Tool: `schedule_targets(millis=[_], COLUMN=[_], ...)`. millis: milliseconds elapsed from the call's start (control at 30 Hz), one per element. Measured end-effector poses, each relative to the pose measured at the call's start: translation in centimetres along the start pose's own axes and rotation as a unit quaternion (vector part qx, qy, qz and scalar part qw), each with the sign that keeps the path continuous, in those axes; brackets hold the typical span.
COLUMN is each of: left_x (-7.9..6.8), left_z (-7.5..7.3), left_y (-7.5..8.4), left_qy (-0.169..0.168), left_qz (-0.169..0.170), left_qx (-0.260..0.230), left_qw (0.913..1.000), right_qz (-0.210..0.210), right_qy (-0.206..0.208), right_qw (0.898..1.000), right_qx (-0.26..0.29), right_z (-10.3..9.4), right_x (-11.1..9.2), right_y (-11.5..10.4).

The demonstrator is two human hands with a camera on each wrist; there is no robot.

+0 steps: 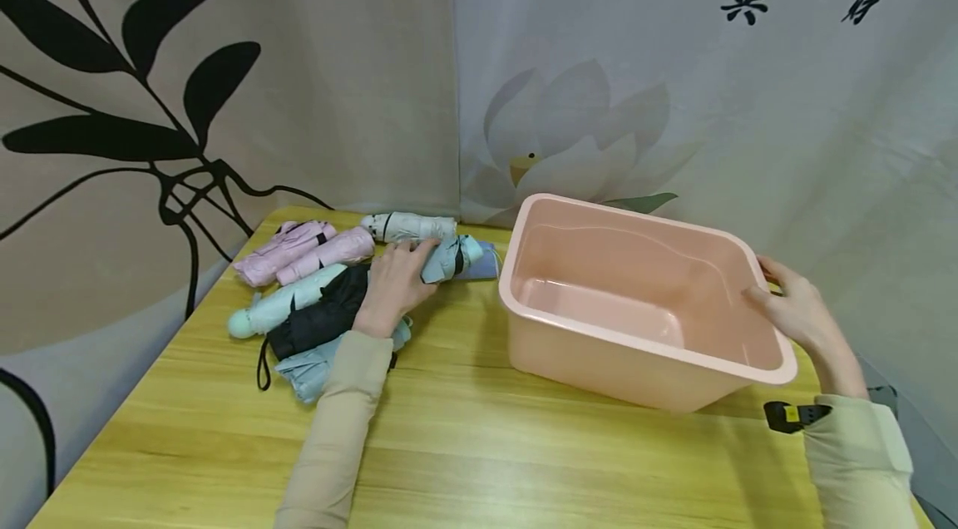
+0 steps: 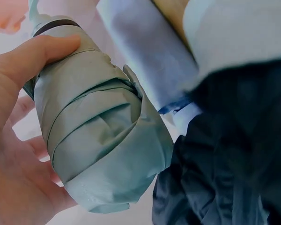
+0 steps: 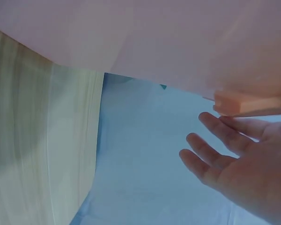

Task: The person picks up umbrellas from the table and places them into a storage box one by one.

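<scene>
My left hand (image 1: 395, 286) holds a folded teal umbrella (image 1: 446, 258) near the back of the table. In the left wrist view, the thumb lies across the top of this umbrella (image 2: 100, 126) and the fingers are behind it. Over at the right, my right hand (image 1: 797, 308) grips the end rim of a pink plastic tub (image 1: 591, 379), thumb inside and fingers outside. From the right wrist view, the fingers of that hand (image 3: 243, 159) are under the rim. No contents show inside the tub.
Left of the tub lie several folded umbrellas: two pink (image 1: 280, 254) (image 1: 329, 256), a mint one (image 1: 292, 302), a black one (image 1: 325, 313), a light blue one (image 1: 307, 369), a pale grey one (image 1: 415, 227) and a blue one (image 1: 481, 263). A curtain (image 1: 359, 80) hangs behind the wooden table (image 1: 464, 446).
</scene>
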State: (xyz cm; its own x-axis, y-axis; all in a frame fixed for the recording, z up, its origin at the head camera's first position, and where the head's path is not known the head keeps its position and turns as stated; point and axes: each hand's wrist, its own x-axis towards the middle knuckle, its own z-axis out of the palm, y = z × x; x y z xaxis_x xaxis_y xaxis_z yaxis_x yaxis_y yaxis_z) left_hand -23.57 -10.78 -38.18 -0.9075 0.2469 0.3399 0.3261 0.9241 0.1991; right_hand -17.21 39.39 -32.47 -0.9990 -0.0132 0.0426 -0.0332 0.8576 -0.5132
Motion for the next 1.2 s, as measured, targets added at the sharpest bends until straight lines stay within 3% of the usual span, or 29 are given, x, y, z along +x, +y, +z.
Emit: schedule_targets(millis=[333,633,900,1067,1200], left_x=[-0.2,-0.1,-0.2,-0.2,-0.2], left_z=[-1.7,-4.0,-5.8,-6.9,-7.8], left_y=[-0.5,-0.2,0.0,0.2,0.4], left_qy=[0.064,0.107,0.144,0.155,0.145], left_qz=[0.023,0.038,0.040,0.049,0.038], left_qx=[-0.026,-0.017,-0.019,-0.043,-0.066], left_qw=[0.9974,0.9934,0.9885,0.9857,0.9866], right_qz=[-0.029,-0.062,-0.087,-0.095,-0.094], right_qy=[-0.009,-0.019,0.000,-0.013,-0.010], right_qw=[0.999,0.996,0.995,0.993,0.993], right_qx=[0.032,0.056,0.049,0.068,0.072], right_z=[1.0,1.6,2.4,2.8,3.3], right_x=[-0.1,0.1,0.2,0.1,0.2], right_y=[-1.2,-2.1,-3.1,-3.9,-4.6])
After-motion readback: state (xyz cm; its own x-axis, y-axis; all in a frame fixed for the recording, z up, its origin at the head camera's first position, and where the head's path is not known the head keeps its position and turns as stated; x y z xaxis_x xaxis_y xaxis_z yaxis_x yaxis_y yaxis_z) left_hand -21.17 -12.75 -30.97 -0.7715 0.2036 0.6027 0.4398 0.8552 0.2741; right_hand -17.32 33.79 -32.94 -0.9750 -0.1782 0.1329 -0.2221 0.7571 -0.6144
